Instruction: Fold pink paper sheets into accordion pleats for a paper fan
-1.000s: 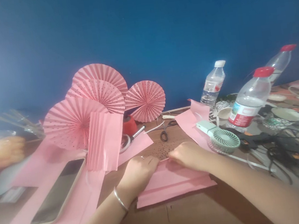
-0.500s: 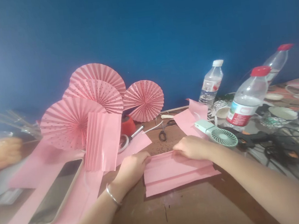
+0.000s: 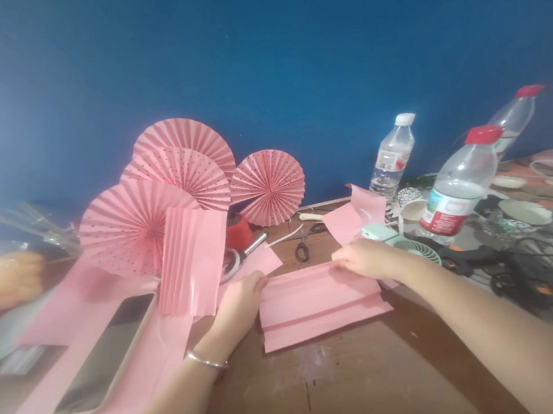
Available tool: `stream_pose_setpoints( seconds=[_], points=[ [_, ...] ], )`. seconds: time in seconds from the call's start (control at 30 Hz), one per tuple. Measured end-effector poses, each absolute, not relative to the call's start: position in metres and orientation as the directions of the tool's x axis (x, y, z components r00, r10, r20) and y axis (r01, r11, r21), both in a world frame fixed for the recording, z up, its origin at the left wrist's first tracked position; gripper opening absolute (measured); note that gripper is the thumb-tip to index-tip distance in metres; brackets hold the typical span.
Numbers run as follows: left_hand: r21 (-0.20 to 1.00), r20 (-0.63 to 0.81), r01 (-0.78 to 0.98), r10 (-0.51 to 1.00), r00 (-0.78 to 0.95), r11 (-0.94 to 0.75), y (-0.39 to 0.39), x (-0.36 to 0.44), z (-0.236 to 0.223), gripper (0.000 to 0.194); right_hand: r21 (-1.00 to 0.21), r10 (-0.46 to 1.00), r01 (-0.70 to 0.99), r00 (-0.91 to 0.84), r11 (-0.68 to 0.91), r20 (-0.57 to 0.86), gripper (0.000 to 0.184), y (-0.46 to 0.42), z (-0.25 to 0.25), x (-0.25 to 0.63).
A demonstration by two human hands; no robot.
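Observation:
Between my hands is a sheet of pink paper [image 3: 318, 302] with creases running across it. My left hand [image 3: 241, 305], a silver bangle on its wrist, pinches the sheet's far left corner. At the far edge on the right, the fingers of my right hand [image 3: 368, 259] are closed on the same sheet. A pleated pink paper piece [image 3: 192, 261] leans just left of my left hand. Several round pink paper fans, among them a smaller one [image 3: 269, 188], stand against the blue wall behind. My right hand partly covers a mint handheld fan [image 3: 415, 249].
A phone [image 3: 106, 355] with a cable lies on pink sheets at left. Scissors [image 3: 302, 251] and a red object [image 3: 239, 232] sit beyond the sheet. At right stand a white-capped bottle [image 3: 394, 155] and a red-capped bottle [image 3: 458, 188], near cups and tangled dark cords.
My right hand has moved right along the sheet's far edge and covers more of the mint fan. The sheet has shifted slightly away from me and to the left.

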State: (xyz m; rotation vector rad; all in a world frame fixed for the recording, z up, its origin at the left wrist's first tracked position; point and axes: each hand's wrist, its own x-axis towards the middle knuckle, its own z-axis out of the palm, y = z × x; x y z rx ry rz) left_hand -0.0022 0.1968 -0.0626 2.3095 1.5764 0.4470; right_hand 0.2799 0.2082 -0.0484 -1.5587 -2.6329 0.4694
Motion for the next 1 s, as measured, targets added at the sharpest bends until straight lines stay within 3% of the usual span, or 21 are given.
stream_pose_setpoints(
  seconds=[0.1, 0.27, 0.47, 0.6, 0.73, 0.87, 1.0],
  points=[
    [0.372, 0.117, 0.857, 0.934, 0.338, -0.357, 0.2, -0.004, -0.064, 0.027, -0.283, 0.878, 0.861, -0.467, 0.423, -0.105, 0.03, 0.212, -0.046, 0.29],
    [0.229, 0.174, 0.815, 0.846, 0.504, -0.532, 0.192, 0.003, -0.059, 0.022, -0.273, 0.855, 0.846, -0.503, 0.458, -0.128, 0.031, 0.207, -0.05, 0.278],
    [0.343, 0.065, 0.775, 0.837, 0.544, -0.531, 0.189, 0.005, -0.058, 0.017, -0.267, 0.836, 0.829, -0.535, 0.491, -0.124, 0.032, 0.205, -0.05, 0.271],
    [0.33, 0.072, 0.801, 0.859, 0.507, -0.5, 0.193, 0.0, -0.06, 0.019, -0.117, 0.871, 0.874, -0.482, 0.471, -0.094, 0.03, 0.212, -0.048, 0.287],
    [0.275, 0.078, 0.817, 0.858, 0.507, -0.507, 0.193, 0.0, -0.06, 0.019, 0.066, 0.913, 0.926, -0.377, 0.371, 0.157, 0.023, 0.205, -0.037, 0.283],
    [0.195, 0.092, 0.815, 0.838, 0.538, -0.545, 0.19, 0.003, -0.059, 0.018, -0.13, 0.814, 0.824, -0.498, 0.552, 0.3, 0.022, 0.191, -0.036, 0.25],
    [0.131, 0.138, 0.786, 0.796, 0.589, -0.604, 0.188, 0.005, -0.06, 0.019, -0.244, 0.787, 0.75, -0.568, 0.615, 0.24, 0.023, 0.185, -0.057, 0.228]
  ],
)
